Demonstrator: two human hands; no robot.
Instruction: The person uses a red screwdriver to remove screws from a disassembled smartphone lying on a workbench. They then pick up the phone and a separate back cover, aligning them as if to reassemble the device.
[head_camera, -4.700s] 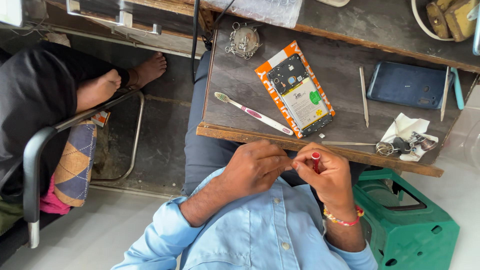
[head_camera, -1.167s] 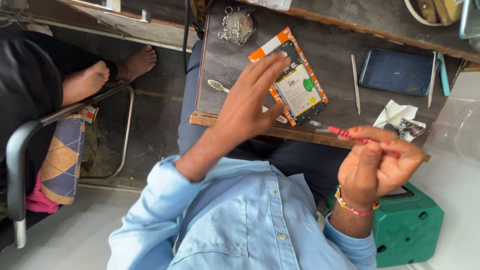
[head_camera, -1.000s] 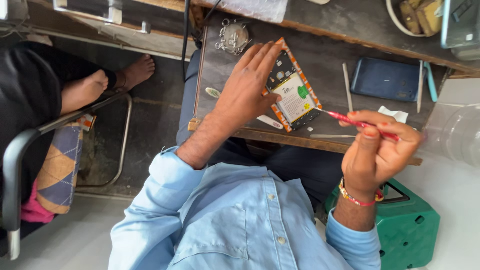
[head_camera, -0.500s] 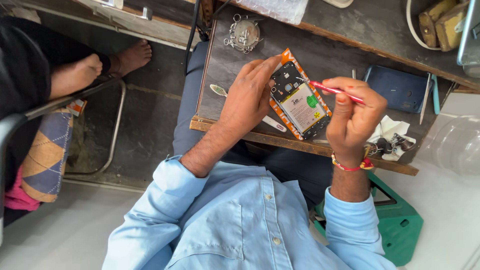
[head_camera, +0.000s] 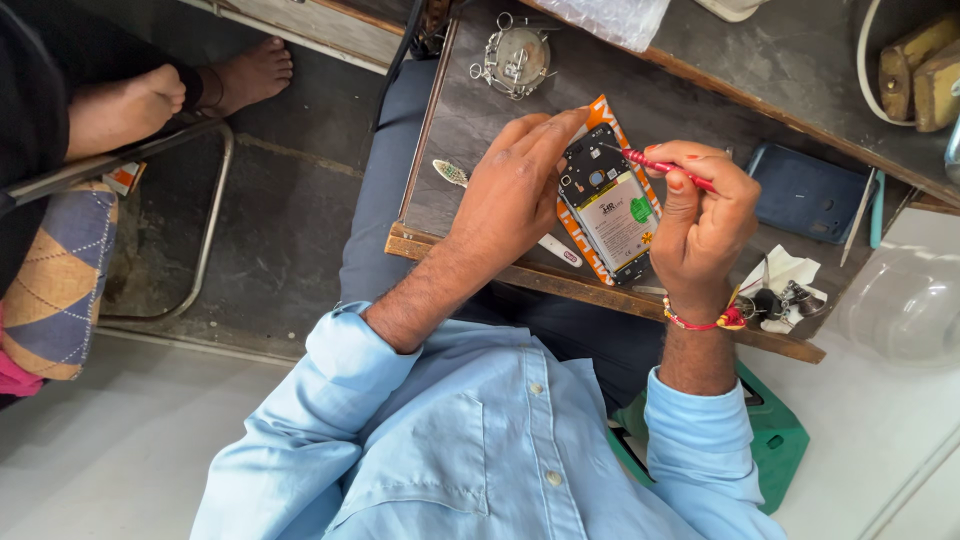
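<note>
Red screwdriver (head_camera: 668, 168) in right hand (head_camera: 705, 225); left hand (head_camera: 520, 190) covers toothbrush (head_camera: 452, 174) beside opened phone (head_camera: 612, 205).

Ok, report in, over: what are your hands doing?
Left hand steadying opened phone with orange frame. Right hand gripping red screwdriver, tip at phone's top. Nothing blocking.

2 hands (head_camera: 520, 195), 1 open phone (head_camera: 610, 205), 1 red screwdriver (head_camera: 665, 168), 1 toothbrush (head_camera: 452, 174), 1 blue phone cover (head_camera: 810, 195), 2 bare feet (head_camera: 250, 72).
</note>
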